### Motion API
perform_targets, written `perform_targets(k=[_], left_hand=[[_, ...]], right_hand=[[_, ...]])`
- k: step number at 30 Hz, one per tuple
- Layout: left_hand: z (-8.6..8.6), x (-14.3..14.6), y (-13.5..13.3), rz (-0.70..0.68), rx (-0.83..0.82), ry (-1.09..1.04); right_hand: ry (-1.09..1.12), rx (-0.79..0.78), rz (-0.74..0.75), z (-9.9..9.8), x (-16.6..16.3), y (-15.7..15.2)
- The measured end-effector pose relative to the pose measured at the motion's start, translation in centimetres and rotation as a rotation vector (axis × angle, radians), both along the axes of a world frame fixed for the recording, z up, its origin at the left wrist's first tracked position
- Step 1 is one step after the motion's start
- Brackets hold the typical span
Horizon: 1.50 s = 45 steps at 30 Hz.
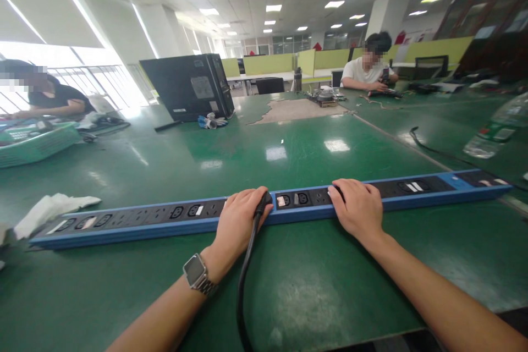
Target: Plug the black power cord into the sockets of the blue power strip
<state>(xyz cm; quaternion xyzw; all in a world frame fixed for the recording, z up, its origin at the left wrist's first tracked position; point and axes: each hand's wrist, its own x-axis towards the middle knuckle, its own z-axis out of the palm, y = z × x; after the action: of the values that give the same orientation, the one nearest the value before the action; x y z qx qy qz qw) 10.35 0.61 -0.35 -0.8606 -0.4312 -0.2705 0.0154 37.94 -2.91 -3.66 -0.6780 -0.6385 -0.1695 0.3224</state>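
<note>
A long blue power strip (136,220) with black sockets lies across the green table (313,286) in front of me. My left hand (239,220), with a watch on its wrist, is closed around a black plug (264,201) that sits at a socket in the middle of the strip. The plug's black cable (243,280) runs down toward me. My right hand (358,206) rests on top of the strip just right of centre, fingers curled over it and pressing it down.
A white cloth (49,209) lies by the strip's left end. A black computer case (190,85) stands mid-table. A green basket (37,143) and a seated person are at left, another person at the back right. A plastic bottle (499,126) lies at right.
</note>
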Motion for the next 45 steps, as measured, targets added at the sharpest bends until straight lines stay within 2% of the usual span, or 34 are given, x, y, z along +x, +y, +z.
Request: perform_targets(k=[3, 8, 12, 15, 17, 21, 27, 34, 38, 42, 45], left_hand=[[0.6, 0.4, 0.5, -0.101, -0.102, -0.058], [2.0, 2.9, 1.6, -0.102, -0.325, -0.467], [2.2, 7.3, 1.1, -0.157, -0.387, -0.329], [1.9, 10.1, 0.9, -0.149, -0.352, -0.185], [1.7, 11.0, 0.9, -0.107, -0.302, -0.103], [1.9, 11.2, 0.8, -0.011, -0.236, 0.013], [2.3, 12.1, -0.4, -0.051, -0.076, 0.178], [1.3, 12.1, -1.2, -0.021, -0.031, 0.121], [0.9, 13.0, -1.2, 0.002, -0.051, 0.116], [0.4, 13.7, -1.2, 0.016, -0.081, -0.006], [0.3, 13.2, -1.1, 0.024, -0.137, -0.098]], right_hand=[[-0.008, 0.008, -0.002, 0.0, 0.0, 0.0], [-0.025, 0.018, -0.001, -0.2, 0.1, 0.0], [-0.030, 0.014, 0.002, -0.1, 0.2, 0.0], [-0.029, 0.008, 0.019, 0.0, 0.2, -0.1], [-0.025, 0.011, 0.026, 0.1, 0.2, -0.1], [-0.010, 0.012, 0.032, 0.1, 0.1, 0.0], [0.005, 0.001, 0.035, 0.2, 0.1, 0.0], [0.014, -0.002, 0.044, 0.4, 0.1, -0.2], [0.023, 0.009, 0.047, 0.3, 0.1, -0.3], [0.025, 0.019, 0.062, 0.2, 0.2, -0.3], [0.025, 0.024, 0.058, 0.3, 0.2, -0.3]])
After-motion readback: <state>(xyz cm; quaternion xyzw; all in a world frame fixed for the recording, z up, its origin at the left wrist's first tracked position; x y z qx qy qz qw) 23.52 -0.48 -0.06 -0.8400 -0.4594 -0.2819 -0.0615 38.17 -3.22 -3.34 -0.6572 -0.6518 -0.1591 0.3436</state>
